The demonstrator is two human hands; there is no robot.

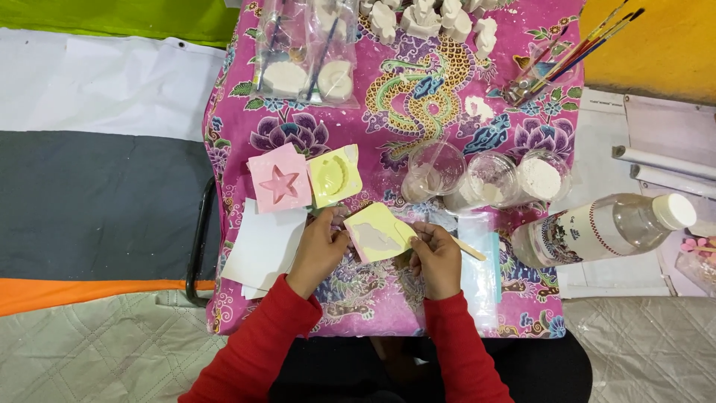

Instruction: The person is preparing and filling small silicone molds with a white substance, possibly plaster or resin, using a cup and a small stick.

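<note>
The small table (246, 119) under a pink patterned cloth is crowded up to its edges — bare cloth shows only near the front; a clear plastic bottle (604, 227) lies on its side at the right edge; three clear cups (488, 179) stand mid-table, white powder in two, the third nearly empty; the left hand (317, 250) and right hand (436, 257) both pinch a yellow mould (379, 233) filled with pale plaster, just behind the front edge — a pink star mould (280, 179) sits nearby.
</note>
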